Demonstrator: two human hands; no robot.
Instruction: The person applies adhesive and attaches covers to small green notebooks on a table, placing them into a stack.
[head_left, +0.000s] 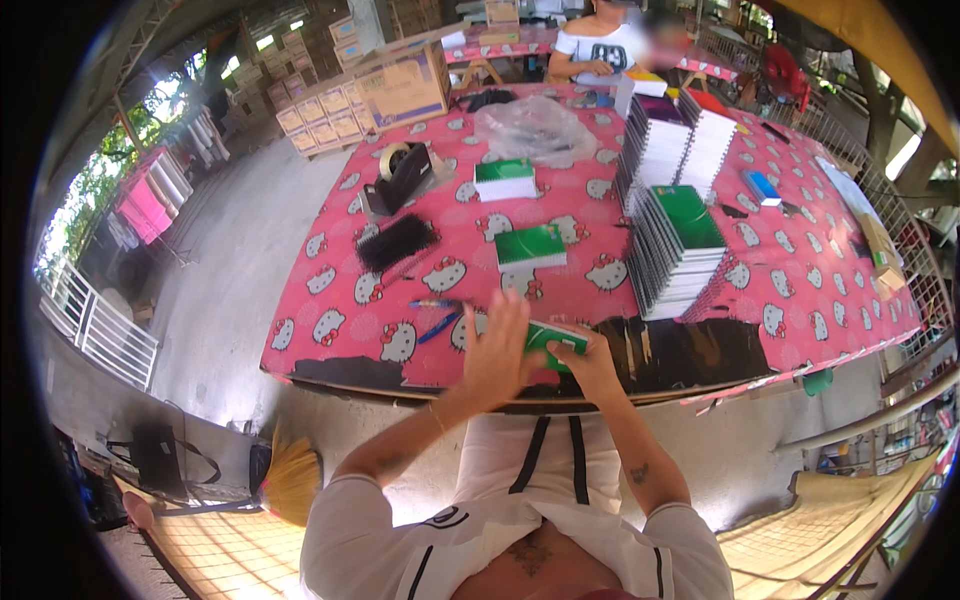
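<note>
At the table's near edge my right hand (592, 362) grips a small green-covered notebook (556, 345), thumb on top of the cover. My left hand (495, 350) is held flat against the notebook's left side, its fingers stretched out and a little blurred; they hide part of the cover. Just beyond lies a short stack of green notebooks (530, 247), with another small stack (505, 178) farther back. A tall stack of spiral-bound green notebooks (680, 250) stands to the right of my hands. Two pens (438, 322) lie left of my left hand.
On the pink patterned table (330, 250) are a black brush-like bundle (397, 243), a tape dispenser (398, 178), a clear plastic bag (535, 128), taller spiral notebook stacks (655, 150) and a blue box (761, 188). A person (597, 50) sits across. Cartons (402, 88) stand behind.
</note>
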